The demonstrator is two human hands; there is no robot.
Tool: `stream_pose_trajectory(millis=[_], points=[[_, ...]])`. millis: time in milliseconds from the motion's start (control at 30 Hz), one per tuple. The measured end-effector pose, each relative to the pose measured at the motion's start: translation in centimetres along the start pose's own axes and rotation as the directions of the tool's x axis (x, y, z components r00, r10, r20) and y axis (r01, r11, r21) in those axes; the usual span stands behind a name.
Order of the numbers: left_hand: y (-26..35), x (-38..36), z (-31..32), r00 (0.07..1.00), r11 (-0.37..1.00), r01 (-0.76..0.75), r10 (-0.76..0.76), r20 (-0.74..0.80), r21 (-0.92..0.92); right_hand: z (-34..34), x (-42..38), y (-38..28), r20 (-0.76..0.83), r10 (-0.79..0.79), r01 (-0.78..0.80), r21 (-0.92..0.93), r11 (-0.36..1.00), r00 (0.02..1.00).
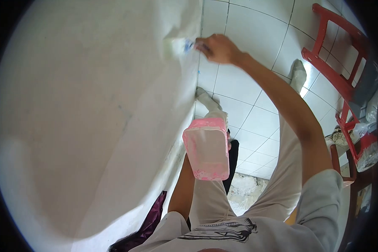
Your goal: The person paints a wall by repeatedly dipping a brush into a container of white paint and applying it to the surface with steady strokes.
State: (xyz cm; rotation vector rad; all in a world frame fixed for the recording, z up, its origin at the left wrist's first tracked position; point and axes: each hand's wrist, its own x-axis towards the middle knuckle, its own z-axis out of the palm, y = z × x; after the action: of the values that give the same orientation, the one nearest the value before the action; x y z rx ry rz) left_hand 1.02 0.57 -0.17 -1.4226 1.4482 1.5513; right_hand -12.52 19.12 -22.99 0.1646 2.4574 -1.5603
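My right hand [217,48] is closed round the handle of a paintbrush [188,45]. The brush has a blue part near my fingers, and its pale, blurred head meets the white wall [92,101]. My left hand [229,142] supports a pink plastic tub [205,122] from below, at waist height beside the wall. Only a few fingertips show at the tub's right edge; the rest of that hand is hidden under it. White paint lies inside the tub, and its rim is smeared with paint.
A red plastic chair or stool frame [329,69] stands at the right, with plastic bags [368,156] beside it. My socked feet [298,71] are on the white tiled floor [256,31]. Dark purple plastic [151,216] lies along the wall at lower left.
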Motion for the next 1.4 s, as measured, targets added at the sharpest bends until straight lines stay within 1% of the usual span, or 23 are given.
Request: stream_pose_trajectory(millis=[33, 100, 167, 267, 300, 367, 433, 533, 600, 633, 733, 767, 833, 867, 933, 967, 1000, 1067, 1133, 1200, 1267, 1333, 1400], points=[[0.1, -0.1, -0.2, 1.000, 1.000, 0.000, 0.000, -0.003, -0.005, -0.2, 1.4, 1.8, 0.112, 0.105, -0.104, -0.019, 0.994, 0.988], [0.4, 0.1, -0.2, 1.000, 1.000, -0.008, 0.008, 0.000, -0.010, 0.9, 3.6, 5.8, 0.089, 0.326, -0.298, -0.233, 0.926, 0.941], [0.6, 0.1, -0.3, 1.000, 1.000, -0.015, 0.015, 0.000, -0.014, 1.4, 5.3, 9.7, 0.177, 0.537, -0.459, -0.343, 0.819, 0.825], [0.6, 0.3, -0.5, 1.000, 0.999, -0.009, 0.009, 0.006, -0.031, 1.6, 5.6, 10.6, 0.128, 0.575, -0.507, -0.345, 0.789, 0.808], [0.6, 0.4, -0.4, 1.000, 0.999, -0.010, 0.011, 0.008, -0.033, 1.5, 5.5, 10.0, 0.126, 0.574, -0.506, -0.347, 0.790, 0.809], [0.6, 0.7, 0.1, 1.000, 0.999, -0.012, 0.013, 0.018, -0.046, 1.6, 4.9, 7.4, 0.090, 0.347, -0.323, -0.209, 0.923, 0.933], [0.4, 0.8, 0.8, 1.000, 0.998, -0.013, 0.015, 0.028, -0.065, 0.1, 2.7, 4.3, 0.074, 0.214, -0.195, -0.208, 0.959, 0.974], [-0.2, 1.2, 2.1, 0.999, 0.992, 0.005, 0.001, 0.049, -0.122, -2.0, -1.6, 0.5, 0.020, -0.057, 0.058, -0.041, 0.997, 0.998], [-1.3, 2.2, 1.2, 0.949, 0.933, 0.172, -0.072, 0.307, -0.315, -3.0, -3.2, -1.8, -0.033, -0.196, 0.197, 0.042, 0.979, 0.980], [-2.0, 3.3, 0.4, 0.841, 0.839, 0.362, -0.106, 0.531, -0.406, -2.9, -2.6, -1.3, -0.037, -0.196, 0.198, 0.037, 0.980, 0.980], [-3.1, 5.8, -0.5, 0.758, 0.825, 0.467, -0.187, 0.625, -0.319, 0.3, 1.2, 3.6, -0.018, -0.063, 0.061, -0.086, 0.994, 0.998], [-3.3, 6.1, -0.8, 0.730, 0.817, 0.498, -0.215, 0.648, -0.289, 0.9, 2.8, 5.7, 0.057, 0.144, -0.138, -0.091, 0.986, 0.988], [-3.0, 6.5, -0.4, 0.764, 0.841, 0.470, -0.234, 0.601, -0.270, 2.3, 4.8, 9.8, 0.057, 0.288, -0.270, -0.209, 0.940, 0.956], [-2.9, 6.8, 0.1, 0.774, 0.850, 0.459, -0.239, 0.586, -0.259, 2.6, 6.0, 11.4, 0.049, 0.287, -0.271, -0.205, 0.940, 0.957], [-2.6, 6.3, 0.7, 0.850, 0.830, 0.392, -0.161, 0.502, -0.398, 3.4, 7.2, 13.4, 0.066, 0.590, -0.556, -0.267, 0.787, 0.805], [-2.5, 6.2, 0.5, 0.874, 0.820, 0.363, -0.136, 0.466, -0.442, 3.6, 7.1, 13.0, 0.076, 0.593, -0.557, -0.263, 0.788, 0.802], [-2.2, 7.0, 0.0, 0.932, 0.953, 0.216, -0.136, 0.335, -0.213, 3.5, 7.4, 12.6, 0.085, 0.579, -0.549, -0.235, 0.802, 0.811], [-2.0, 7.2, -0.6, 0.973, 0.994, 0.090, -0.099, 0.210, 0.054, 3.6, 7.3, 11.3, 0.093, 0.569, -0.542, -0.214, 0.813, 0.817], [-1.4, 6.6, -0.1, 0.986, 0.998, 0.064, -0.067, 0.151, 0.029, 3.7, 5.7, 8.6, -0.049, 0.367, -0.370, -0.162, 0.915, 0.929], [-0.8, 5.8, 0.9, 0.995, 0.999, 0.040, -0.041, 0.094, 0.005, 2.1, 2.8, 6.1, -0.098, 0.155, -0.163, -0.075, 0.984, 0.983], [-0.2, 5.5, 3.1, 0.997, 1.000, 0.013, -0.011, 0.077, -0.017, -0.6, -0.2, 2.4, -0.047, 0.027, -0.022, 0.118, 0.993, 0.999], [0.7, 4.3, 5.0, 0.998, 0.960, -0.034, 0.021, -0.053, -0.277, -2.2, -1.2, 0.3, 0.017, -0.032, 0.028, 0.206, 0.978, 0.999], [1.0, 4.3, 5.2, 0.998, 0.962, -0.047, 0.036, -0.047, -0.268, -2.2, -0.4, 1.1, 0.072, -0.103, 0.079, 0.281, 0.956, 0.992]])
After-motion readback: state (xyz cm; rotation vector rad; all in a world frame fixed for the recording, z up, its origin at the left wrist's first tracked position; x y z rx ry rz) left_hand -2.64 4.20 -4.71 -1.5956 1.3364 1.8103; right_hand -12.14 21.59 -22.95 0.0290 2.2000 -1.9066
